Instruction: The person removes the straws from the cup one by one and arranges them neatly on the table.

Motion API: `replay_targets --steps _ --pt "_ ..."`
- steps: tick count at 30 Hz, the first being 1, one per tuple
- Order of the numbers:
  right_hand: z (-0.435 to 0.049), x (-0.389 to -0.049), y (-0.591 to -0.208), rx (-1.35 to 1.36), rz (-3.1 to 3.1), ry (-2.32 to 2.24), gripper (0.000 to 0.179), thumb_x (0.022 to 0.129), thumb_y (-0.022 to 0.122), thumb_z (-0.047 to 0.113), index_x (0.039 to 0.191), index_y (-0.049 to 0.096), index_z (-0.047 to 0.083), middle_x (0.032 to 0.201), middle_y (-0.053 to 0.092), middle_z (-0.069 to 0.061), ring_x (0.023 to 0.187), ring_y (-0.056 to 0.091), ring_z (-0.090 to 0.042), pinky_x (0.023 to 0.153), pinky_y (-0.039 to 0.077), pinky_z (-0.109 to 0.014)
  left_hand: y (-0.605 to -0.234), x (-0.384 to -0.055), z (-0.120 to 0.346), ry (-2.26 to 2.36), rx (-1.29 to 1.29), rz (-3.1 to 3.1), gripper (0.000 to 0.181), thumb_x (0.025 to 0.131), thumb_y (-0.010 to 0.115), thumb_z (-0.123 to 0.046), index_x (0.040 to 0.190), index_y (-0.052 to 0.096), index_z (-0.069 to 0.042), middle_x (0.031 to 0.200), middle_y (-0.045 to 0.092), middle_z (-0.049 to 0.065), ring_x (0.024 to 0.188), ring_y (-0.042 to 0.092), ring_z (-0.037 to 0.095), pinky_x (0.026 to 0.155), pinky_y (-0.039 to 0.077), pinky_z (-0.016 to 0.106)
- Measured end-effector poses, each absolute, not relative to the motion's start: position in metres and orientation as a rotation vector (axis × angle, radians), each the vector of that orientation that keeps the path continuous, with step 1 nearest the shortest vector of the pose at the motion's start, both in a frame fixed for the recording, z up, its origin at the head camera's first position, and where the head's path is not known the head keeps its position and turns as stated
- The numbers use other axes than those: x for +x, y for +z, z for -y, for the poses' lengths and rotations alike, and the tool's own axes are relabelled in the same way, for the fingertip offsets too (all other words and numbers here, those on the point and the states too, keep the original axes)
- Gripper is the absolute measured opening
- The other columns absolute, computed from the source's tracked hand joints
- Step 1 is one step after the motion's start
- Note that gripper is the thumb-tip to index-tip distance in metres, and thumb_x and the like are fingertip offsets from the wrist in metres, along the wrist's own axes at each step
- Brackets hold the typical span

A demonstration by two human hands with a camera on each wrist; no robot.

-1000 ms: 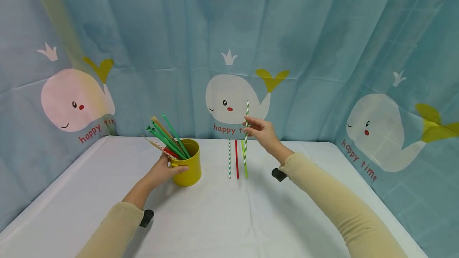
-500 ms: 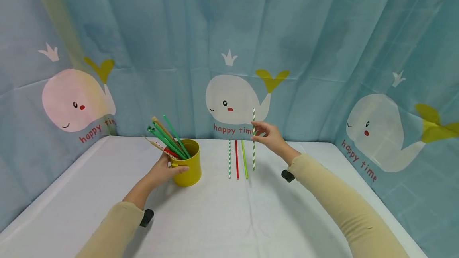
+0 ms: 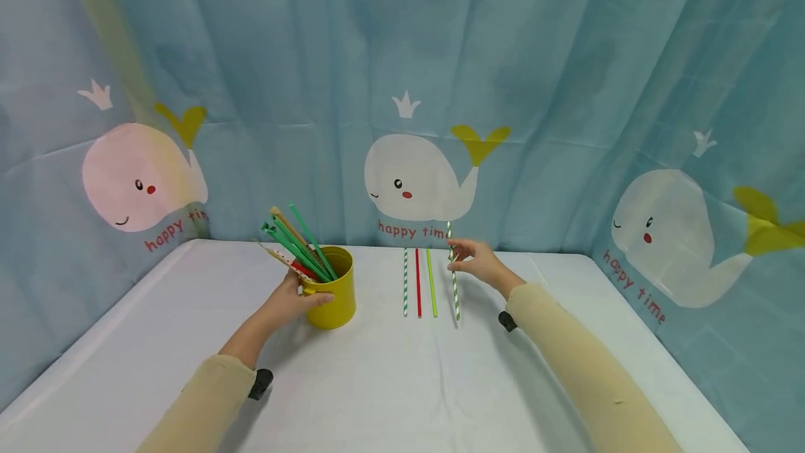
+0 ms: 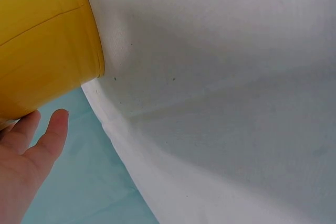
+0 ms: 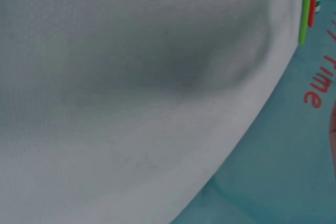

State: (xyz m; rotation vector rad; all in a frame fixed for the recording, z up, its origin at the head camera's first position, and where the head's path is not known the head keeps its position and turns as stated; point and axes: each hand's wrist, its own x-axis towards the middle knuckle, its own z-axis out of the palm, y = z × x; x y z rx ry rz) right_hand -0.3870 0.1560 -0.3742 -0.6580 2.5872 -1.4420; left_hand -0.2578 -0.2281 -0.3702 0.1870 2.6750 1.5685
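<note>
My right hand (image 3: 481, 262) pinches a green-and-white striped paper straw (image 3: 455, 296) between thumb and fingers, its lower end pointing towards the front of the table. To its left, a lime green straw (image 3: 432, 284), a red straw (image 3: 418, 284) and another striped straw (image 3: 405, 282) lie side by side on the cloth. My left hand (image 3: 283, 305) grips the side of a yellow bucket (image 3: 337, 303), thumb across its front. Green, tan and red-patterned straws (image 3: 302, 250) lean out of the bucket to the left. In the left wrist view, the bucket's wall (image 4: 50, 45) rises beside my fingertips.
A white cloth (image 3: 377, 390) covers the table. Behind it hangs a blue curtain (image 3: 302, 173) printed with whales, close to the back edge. Small black wrist cameras sit under both sleeves.
My right hand has moved the striped straw rightwards from over the lime green one, then lowered it beside the row. My left hand stays on the bucket. The head view has shifted slightly.
</note>
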Motion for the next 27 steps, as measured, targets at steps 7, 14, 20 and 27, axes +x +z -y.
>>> replay_targets --steps 7,14,20,27 --pt "-0.154 -0.399 -0.391 -0.592 -2.562 -1.369 0.056 0.089 0.069 0.003 0.14 0.048 -0.001 0.11 0.058 -0.013 0.098 0.054 -0.024 0.081 0.048 -0.034 -0.37 -0.257 0.228 1.602 0.199 -2.666 0.101 0.088 0.073 -0.033 0.153 0.002 -0.003 0.156 0.01 0.026 0.142 0.011 0.046 0.111 0.009 0.065" --pt "-0.149 -0.405 -0.399 -0.533 -2.577 -1.27 0.055 0.089 0.07 0.006 0.139 0.049 -0.002 0.106 0.058 -0.012 0.094 0.053 -0.023 0.075 0.045 -0.031 -0.37 -0.256 0.226 1.623 0.191 -2.65 0.102 0.088 0.073 -0.031 0.153 0.0 -0.002 0.156 0.01 0.026 0.142 0.012 0.046 0.112 0.009 0.064" --pt "-0.147 -0.408 -0.4 -0.489 -2.566 -1.187 0.056 0.09 0.07 0.01 0.14 0.048 -0.002 0.103 0.056 -0.01 0.088 0.048 -0.02 0.071 0.042 -0.03 -0.371 -0.256 0.226 1.636 0.171 -2.641 0.103 0.088 0.074 -0.031 0.154 0.0 -0.003 0.157 0.009 0.025 0.142 0.011 0.045 0.112 0.008 0.064" --pt "-0.144 -0.412 -0.402 -0.449 -2.563 -1.099 0.054 0.09 0.071 0.012 0.138 0.05 -0.001 0.092 0.058 -0.006 0.072 0.044 -0.015 0.06 0.038 -0.027 -0.372 -0.256 0.228 1.622 0.165 -2.651 0.103 0.087 0.074 -0.034 0.154 0.003 -0.004 0.156 0.01 0.025 0.142 0.011 0.046 0.111 0.008 0.066"
